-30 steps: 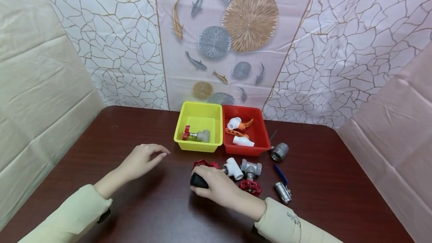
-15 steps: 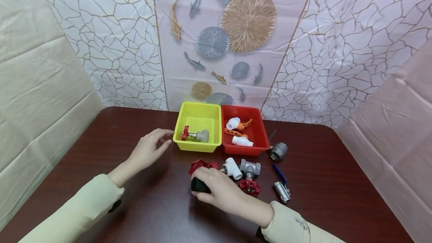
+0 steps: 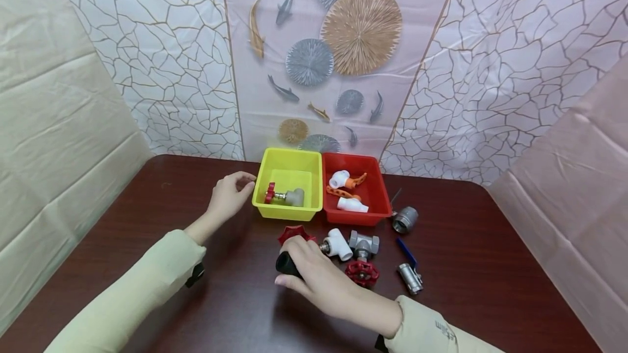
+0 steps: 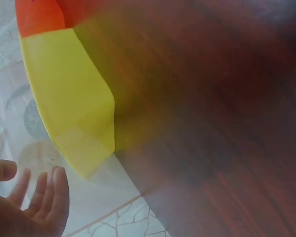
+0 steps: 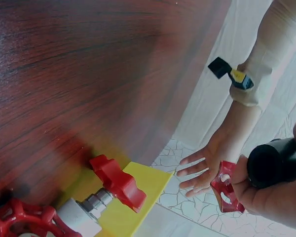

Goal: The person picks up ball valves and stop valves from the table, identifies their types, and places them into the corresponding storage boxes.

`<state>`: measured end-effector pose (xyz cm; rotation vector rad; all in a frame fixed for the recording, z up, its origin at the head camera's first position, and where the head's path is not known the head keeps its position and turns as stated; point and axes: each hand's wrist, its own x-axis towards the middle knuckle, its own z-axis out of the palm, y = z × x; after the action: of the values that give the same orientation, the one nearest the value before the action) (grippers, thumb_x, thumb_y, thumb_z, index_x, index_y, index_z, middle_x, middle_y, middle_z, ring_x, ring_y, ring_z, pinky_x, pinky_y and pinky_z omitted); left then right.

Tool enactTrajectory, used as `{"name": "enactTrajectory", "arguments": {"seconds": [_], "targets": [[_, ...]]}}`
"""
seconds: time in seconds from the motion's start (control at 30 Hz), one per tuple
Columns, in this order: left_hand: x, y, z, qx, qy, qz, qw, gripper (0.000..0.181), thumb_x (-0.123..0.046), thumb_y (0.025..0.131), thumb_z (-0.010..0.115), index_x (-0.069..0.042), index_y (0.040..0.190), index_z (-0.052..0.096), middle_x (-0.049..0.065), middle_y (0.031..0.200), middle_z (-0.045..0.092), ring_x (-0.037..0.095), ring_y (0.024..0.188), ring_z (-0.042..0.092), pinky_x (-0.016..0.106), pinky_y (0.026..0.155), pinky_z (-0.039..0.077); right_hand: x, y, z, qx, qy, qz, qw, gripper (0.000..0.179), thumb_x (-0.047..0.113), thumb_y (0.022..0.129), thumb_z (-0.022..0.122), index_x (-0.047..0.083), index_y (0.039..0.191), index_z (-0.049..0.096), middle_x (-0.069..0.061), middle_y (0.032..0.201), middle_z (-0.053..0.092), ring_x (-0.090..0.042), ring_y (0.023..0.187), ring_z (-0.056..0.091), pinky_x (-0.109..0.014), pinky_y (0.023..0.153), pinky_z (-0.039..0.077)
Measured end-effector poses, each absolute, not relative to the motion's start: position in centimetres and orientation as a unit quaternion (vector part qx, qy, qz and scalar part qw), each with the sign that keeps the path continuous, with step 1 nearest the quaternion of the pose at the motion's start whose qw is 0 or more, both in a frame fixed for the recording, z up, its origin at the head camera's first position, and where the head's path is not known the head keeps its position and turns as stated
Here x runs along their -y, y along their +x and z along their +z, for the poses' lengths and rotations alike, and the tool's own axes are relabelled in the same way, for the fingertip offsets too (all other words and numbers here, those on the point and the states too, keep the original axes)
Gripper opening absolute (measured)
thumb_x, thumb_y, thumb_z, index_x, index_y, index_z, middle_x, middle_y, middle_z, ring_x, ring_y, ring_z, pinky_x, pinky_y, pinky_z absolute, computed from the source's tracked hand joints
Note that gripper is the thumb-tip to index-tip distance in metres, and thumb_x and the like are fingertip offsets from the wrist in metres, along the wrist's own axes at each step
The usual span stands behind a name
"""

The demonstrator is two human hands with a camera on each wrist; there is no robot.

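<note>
My right hand [image 3: 326, 282] grips a black valve [image 3: 287, 265] low over the table, its round opening facing left. The valve's red handwheel [image 5: 228, 186] pokes out past my fingers in the right wrist view. My left hand [image 3: 227, 196] has loosely bent fingers and holds nothing; its fingertips are right at the left rim of the yellow bin [image 3: 289, 214]. Inside that bin lies a grey valve [image 3: 294, 197] with a red handle. Close beyond my right hand are a white tee-shaped valve [image 3: 338, 245] and a metal valve with a red handwheel [image 3: 363, 273].
Against the yellow bin stands a red bin [image 3: 358, 219] holding two white valves with orange handles [image 3: 354, 205]. On the table to the right lie a round metal valve [image 3: 405, 220] and a small metal valve with a blue lever [image 3: 410, 278]. A patterned cloth backdrop [image 3: 311, 108] hangs behind.
My left hand has moved forward and right, up to the yellow bin's left side. My right hand stays nearly in place and tilts the black valve slightly.
</note>
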<state>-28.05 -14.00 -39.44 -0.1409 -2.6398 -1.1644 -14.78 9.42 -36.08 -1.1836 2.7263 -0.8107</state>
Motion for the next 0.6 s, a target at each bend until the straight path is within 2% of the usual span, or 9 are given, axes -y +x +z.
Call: {"name": "enactTrajectory", "arguments": {"seconds": [0.1,0.23,0.3,0.37,0.47,0.6], "targets": [[13.9,-29.3,-39.3,0.9,-0.018,-0.428,0.083,0.03,-0.018,0.094,0.053,-0.001,0.117,0.061,0.019,0.11,0.066,0.033,0.089,0.064,0.041,0.076,0.053,-9.5,-14.5,-35.8,-0.889,-0.371,-0.267,0.028,0.032,0.04,0.095,0.051,0.016,0.116,0.046,0.001,0.12,0.046,-0.011,0.105,0.041,-0.028,0.087,0.045],[14.0,-31.1,-39.0,0.859,0.024,-0.507,-0.062,0.046,-0.018,0.099,0.045,0.003,0.139,0.039,0.026,0.131,0.051,0.039,0.105,0.06,0.04,0.079,0.056,-9.5,-14.4,-35.5,-0.892,-0.363,-0.267,0.035,0.03,0.034,0.095,0.053,0.016,0.117,0.045,0.001,0.124,0.044,-0.012,0.108,0.04,-0.027,0.086,0.047],[14.0,-31.9,-38.9,0.835,0.046,-0.533,-0.129,0.051,-0.018,0.101,0.041,0.002,0.145,0.027,0.027,0.138,0.043,0.039,0.116,0.055,0.041,0.085,0.054,-9.5,-14.3,-35.4,-0.891,-0.372,-0.26,0.032,0.029,0.032,0.095,0.054,0.016,0.117,0.046,0.0,0.124,0.044,-0.013,0.107,0.04,-0.026,0.085,0.047],[14.1,-32.4,-39.0,0.82,0.06,-0.543,-0.173,0.053,-0.019,0.102,0.038,0.002,0.147,0.021,0.026,0.141,0.04,0.037,0.118,0.054,0.04,0.088,0.053,-9.6,-14.2,-35.5,-0.889,-0.387,-0.244,0.025,0.028,0.031,0.095,0.055,0.015,0.116,0.047,0.0,0.124,0.044,-0.013,0.106,0.04,-0.025,0.083,0.046],[14.2,-32.9,-39.1,0.807,0.073,-0.549,-0.203,0.051,-0.019,0.102,0.038,0.003,0.145,0.026,0.024,0.139,0.043,0.029,0.106,0.06,0.037,0.087,0.054,-9.7,-14.1,-35.6,-0.887,-0.409,-0.214,0.01,0.028,0.03,0.094,0.056,0.015,0.117,0.048,-0.001,0.125,0.044,-0.014,0.104,0.041,-0.024,0.081,0.046],[14.2,-33.3,-39.3,0.806,0.09,-0.549,-0.203,0.046,-0.019,0.1,0.044,0.005,0.139,0.04,0.021,0.127,0.052,0.015,0.079,0.061,0.032,0.079,0.056,-9.9,-14.1,-35.7,-0.884,-0.427,-0.189,-0.012,0.03,0.029,0.092,0.06,0.016,0.117,0.05,-0.001,0.124,0.045,-0.014,0.103,0.041,-0.023,0.08,0.046]]}}
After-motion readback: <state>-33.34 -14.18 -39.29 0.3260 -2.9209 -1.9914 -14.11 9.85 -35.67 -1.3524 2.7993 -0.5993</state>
